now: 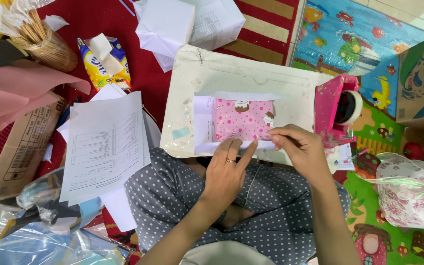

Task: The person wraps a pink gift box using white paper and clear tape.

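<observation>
Both hands meet at the lower edge of a pink dotted parcel lying centre frame on a cream lap bench. Left hand lies flat, fingers extended, pressing the white paper flap; right hand pinches the parcel's lower right corner. Its long axis runs left to right, just above both hands. A pink tape dispenser sits right, nearer the right hand.

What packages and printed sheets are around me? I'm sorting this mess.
Pink dotted parcel: on the lap board, under both hands.
Cardboard box: far right, brown with blue-green print.
Snack packet: upper left, yellow and blue.
Printed sheet: left, white.
</observation>
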